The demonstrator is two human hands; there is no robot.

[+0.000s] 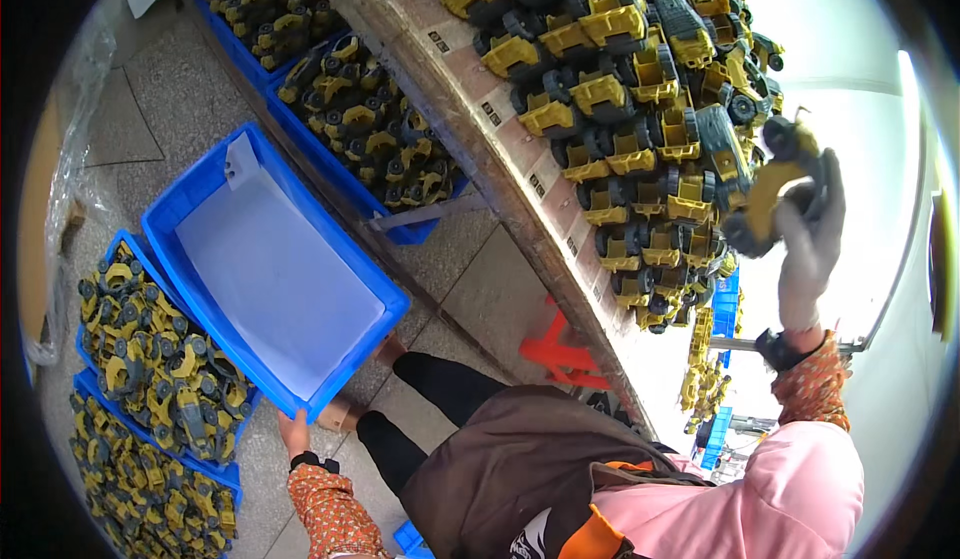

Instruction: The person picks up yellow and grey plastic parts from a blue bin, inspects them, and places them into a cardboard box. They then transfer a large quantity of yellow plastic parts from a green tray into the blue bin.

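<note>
The right hand had its grip wrapped around a toy truck beside the piled counter, the left pinching the blue tub by its corner, seemingly mid-transfer, the next move calling for a steady tub.

Smooth, glossy plastic forms the tub I watch remotely, its liner sheet smooth and matt; the toy vehicle looks plastic, the table edge rough wood, the apron matt cloth, the film shiny, crinkled plastic.
</note>
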